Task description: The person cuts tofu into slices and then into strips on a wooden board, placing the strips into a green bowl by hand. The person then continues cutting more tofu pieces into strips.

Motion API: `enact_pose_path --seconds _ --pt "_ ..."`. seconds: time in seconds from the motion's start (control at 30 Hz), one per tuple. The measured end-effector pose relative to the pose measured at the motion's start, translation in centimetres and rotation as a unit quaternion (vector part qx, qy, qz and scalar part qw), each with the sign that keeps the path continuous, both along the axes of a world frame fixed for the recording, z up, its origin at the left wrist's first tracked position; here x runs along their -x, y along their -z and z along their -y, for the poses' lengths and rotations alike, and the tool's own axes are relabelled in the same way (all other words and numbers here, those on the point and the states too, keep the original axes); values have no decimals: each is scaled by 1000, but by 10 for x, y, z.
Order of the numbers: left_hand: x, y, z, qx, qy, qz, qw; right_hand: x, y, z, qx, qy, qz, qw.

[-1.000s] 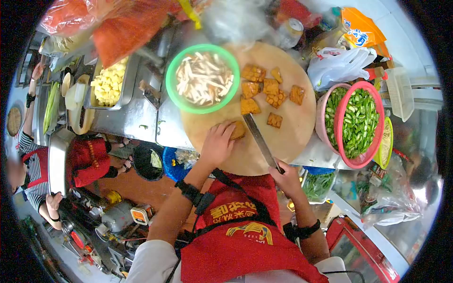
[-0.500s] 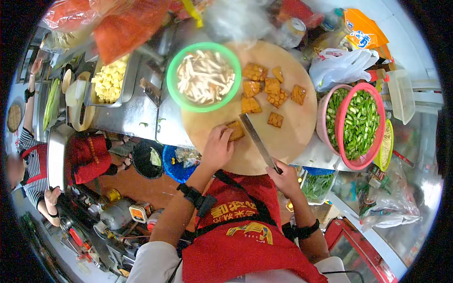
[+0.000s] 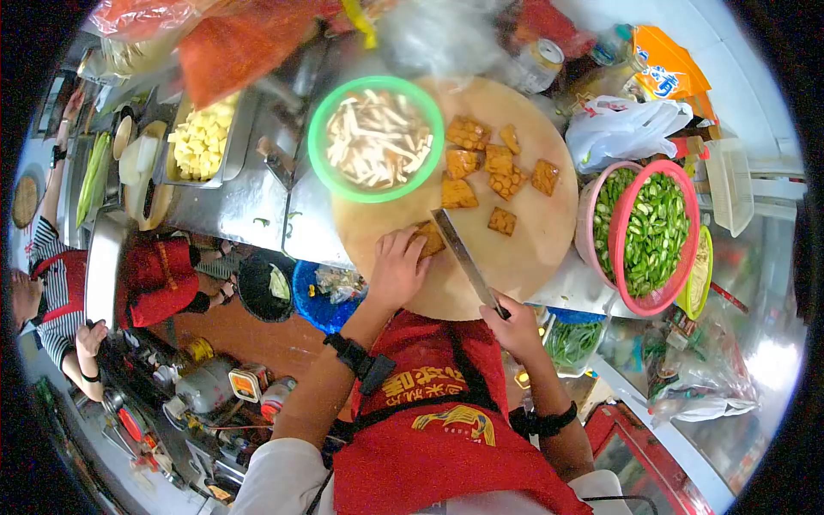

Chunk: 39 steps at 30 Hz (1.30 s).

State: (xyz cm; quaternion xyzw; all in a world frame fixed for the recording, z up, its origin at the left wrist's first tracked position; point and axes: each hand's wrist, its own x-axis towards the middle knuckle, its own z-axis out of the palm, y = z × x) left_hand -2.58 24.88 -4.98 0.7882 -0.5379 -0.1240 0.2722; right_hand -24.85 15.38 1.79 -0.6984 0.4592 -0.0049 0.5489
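Observation:
My left hand (image 3: 400,267) is closed over a brown, golden piece of food (image 3: 432,238) near the front left of the round board (image 3: 541,245). In my right hand (image 3: 513,324) is the handle of a knife (image 3: 464,257), its blade slanting up and left, the tip just right of that piece. Several more brown pieces (image 3: 459,193) lie farther back on the board, one small square (image 3: 502,221) on its own. A green-rimmed bowl of pale strips (image 3: 375,142) stands at the board's back left edge.
Right of the board are two pink baskets of cut green vegetables (image 3: 652,232). A metal tray of yellow cubes (image 3: 202,142) stands left. Plastic bags (image 3: 622,129) lie behind. Another person in a red apron (image 3: 159,283) stands at the left. Bins (image 3: 266,283) sit below the counter.
The view has shifted slightly. The knife blade has moved a little closer to the piece under my left hand. The other person at the left has moved slightly.

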Motion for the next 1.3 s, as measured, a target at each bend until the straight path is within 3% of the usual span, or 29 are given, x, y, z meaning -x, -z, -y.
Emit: enact_pose_path --seconds 0.17,0.27,0.33,0.43,0.57,0.73,0.93,1.03,1.23,1.3 --pt "-1 -17 4 16 1 21 1000 5 15 -4 18 -27 -18 999" --pt "0 -10 6 31 -12 18 999 3 19 -5 -29 -26 13 999" --pt "0 1 9 34 -19 10 999 -4 10 -2 -199 30 -35 979" --pt "3 11 15 -67 13 53 996 -11 8 2 -237 15 -8 971" --pt "5 11 16 -55 15 77 995 -17 -20 6 -205 -2 -71 976" --pt "8 15 18 -41 9 59 997 -3 -23 -8 -36 -108 -123 986" --pt "6 17 18 -21 -4 42 999 -9 -31 -12 -39 -106 -130 985" --pt "6 12 18 -18 -4 22 1000 -21 4 -10 18 -74 -72 994" --pt "7 14 18 -18 -13 0 1000 -17 -15 4 -109 -32 -97 989" --pt "7 17 19 2 -13 -4 1000 -5 -32 0 -82 -68 -107 989"
